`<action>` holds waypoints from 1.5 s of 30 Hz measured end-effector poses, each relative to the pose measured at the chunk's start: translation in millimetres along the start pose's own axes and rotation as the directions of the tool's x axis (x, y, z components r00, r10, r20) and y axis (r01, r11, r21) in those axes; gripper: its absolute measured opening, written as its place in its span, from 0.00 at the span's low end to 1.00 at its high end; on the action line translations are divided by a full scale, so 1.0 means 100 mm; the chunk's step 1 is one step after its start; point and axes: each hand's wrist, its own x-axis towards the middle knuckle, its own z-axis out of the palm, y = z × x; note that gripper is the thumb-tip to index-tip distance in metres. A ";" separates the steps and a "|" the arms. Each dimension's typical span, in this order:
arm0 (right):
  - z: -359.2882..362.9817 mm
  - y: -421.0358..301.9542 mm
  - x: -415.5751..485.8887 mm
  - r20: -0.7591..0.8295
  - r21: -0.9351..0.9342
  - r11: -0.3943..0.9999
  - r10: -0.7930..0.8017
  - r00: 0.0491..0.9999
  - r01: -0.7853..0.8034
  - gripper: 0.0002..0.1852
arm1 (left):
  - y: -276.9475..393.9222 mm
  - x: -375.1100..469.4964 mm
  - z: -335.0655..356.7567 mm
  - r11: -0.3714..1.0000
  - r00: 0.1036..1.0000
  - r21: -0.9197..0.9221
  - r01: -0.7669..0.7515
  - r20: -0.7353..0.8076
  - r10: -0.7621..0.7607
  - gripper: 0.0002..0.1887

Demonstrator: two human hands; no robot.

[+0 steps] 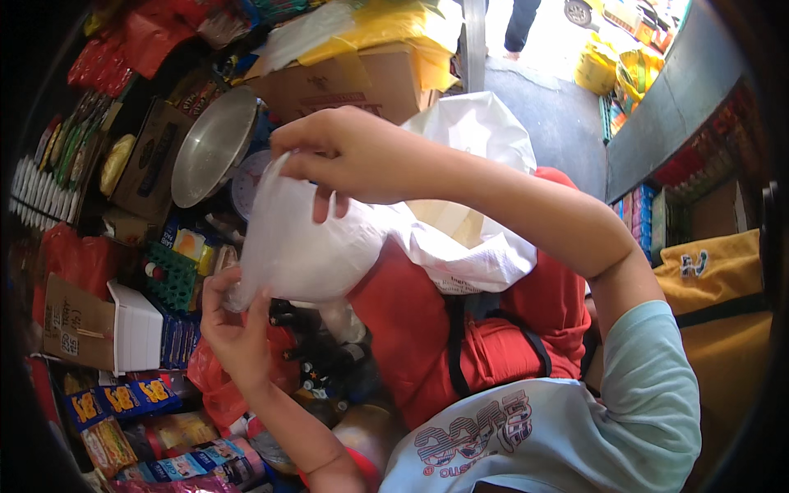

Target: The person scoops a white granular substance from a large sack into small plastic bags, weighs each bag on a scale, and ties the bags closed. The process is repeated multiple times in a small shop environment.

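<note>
A thin clear plastic bag (308, 246) with a white filling is held up over the person's red-clothed thigh. My right hand (336, 160) reaches across from the right and pinches one side of the bag's mouth, its other fingers hanging loose. My left hand (237, 326) grips the other side of the mouth, lower down, between thumb and fingers. Behind the bag, an open white woven sack (487, 271) with printing rests on the lap. Something pale yellow (447, 222) shows inside it, partly hidden by my right forearm.
A dial scale (246, 179) with a metal pan (216, 148) stands beyond my hands. A cardboard box (345, 77) topped with plastic bags is near the doorway. At left are a green egg tray (169, 277), a white container (137, 330) and snack packs (123, 400).
</note>
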 end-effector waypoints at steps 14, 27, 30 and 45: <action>0.58 0.41 0.15 -0.042 -0.112 0.951 -0.295 0.955 0.289 0.18 | 0.04 0.17 0.23 0.977 0.982 -0.092 -0.190 -0.011 0.190 0.13; 0.95 0.28 0.49 0.133 -0.214 0.960 -0.154 0.979 0.180 0.11 | -0.46 -0.30 0.97 0.884 0.961 -0.417 0.213 0.254 -0.111 0.27; 0.82 0.33 0.48 0.103 -0.179 0.957 -0.212 0.972 0.228 0.12 | -0.46 -0.29 0.97 0.789 0.836 -0.318 0.525 0.018 -0.549 0.25; 0.58 0.47 0.22 -0.007 -0.266 0.960 -0.090 0.996 0.084 0.17 | -0.51 -0.31 1.04 0.910 0.945 -0.291 0.296 0.227 -0.234 0.20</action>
